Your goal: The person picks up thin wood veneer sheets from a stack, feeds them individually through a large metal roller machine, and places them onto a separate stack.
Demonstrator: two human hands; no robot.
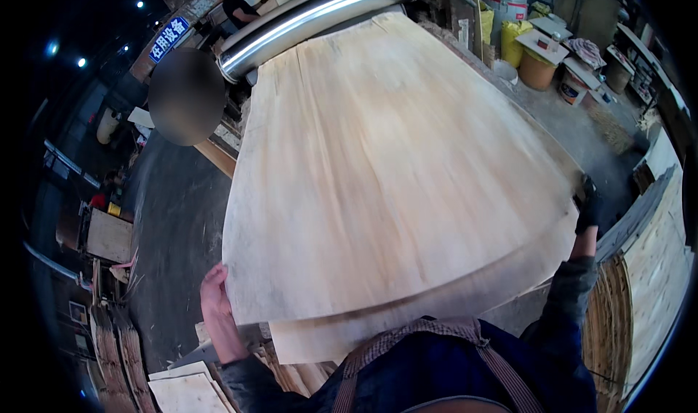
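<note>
A large, pale wood veneer sheet [378, 173] stretches from a shiny metal roller [316, 24] at the far side down to me. My left hand [218, 304], bare, grips its near left edge with the fingers at the rim. At the right edge, my right hand [589, 206] in a dark glove is closed on the sheet; its fingertips are partly hidden. Under the near edge of this sheet lies a second veneer sheet [320, 340], showing as a strip in front of my body.
Beyond the roller, a person's arm in a dark sleeve [238, 9] shows. Stacked veneer [611, 326] rises on my right; more sheets [190, 393] lie low on the left. Buckets and a yellow bag [513, 42] stand at the back right. A blue sign [169, 39] hangs at the far left.
</note>
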